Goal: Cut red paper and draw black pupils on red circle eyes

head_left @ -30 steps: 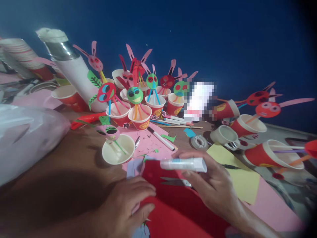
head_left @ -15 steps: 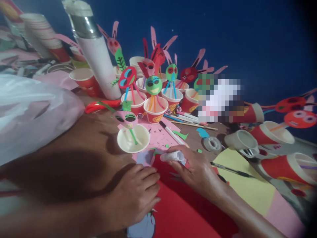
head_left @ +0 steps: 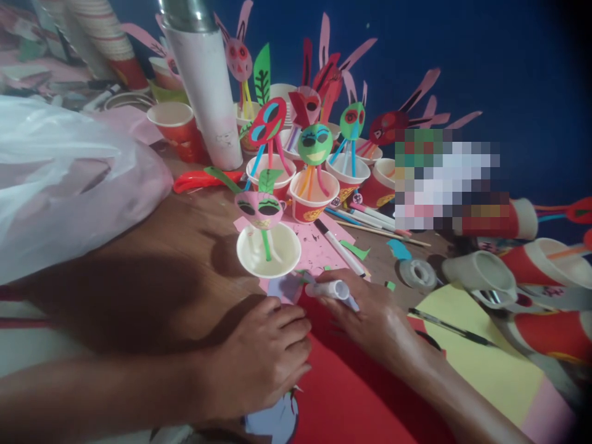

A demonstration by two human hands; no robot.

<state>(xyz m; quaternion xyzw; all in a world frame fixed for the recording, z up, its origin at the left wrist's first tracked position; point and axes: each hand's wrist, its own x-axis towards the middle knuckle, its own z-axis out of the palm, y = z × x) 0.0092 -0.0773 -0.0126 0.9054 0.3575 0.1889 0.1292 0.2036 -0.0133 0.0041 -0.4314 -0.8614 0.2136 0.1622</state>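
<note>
My right hand grips a white marker, its back end toward me; the tip is hidden. Below it lies a sheet of red paper. My left hand rests flat on the left edge of that sheet, fingers together and stretched out. A lavender paper piece with a dark outline shows under the left wrist. Just beyond my hands stands a white paper cup with a pink mask-like paper face on green and white stems.
Several red paper cups with paper rabbit figures stand at the back. A white flask and a plastic bag are on the left. To the right lie clear tape, yellow paper and a black pen.
The view has shifted, so cups and flask appear further right and a little higher. Both hands keep nearly the same pose, the marker still in my right hand.
</note>
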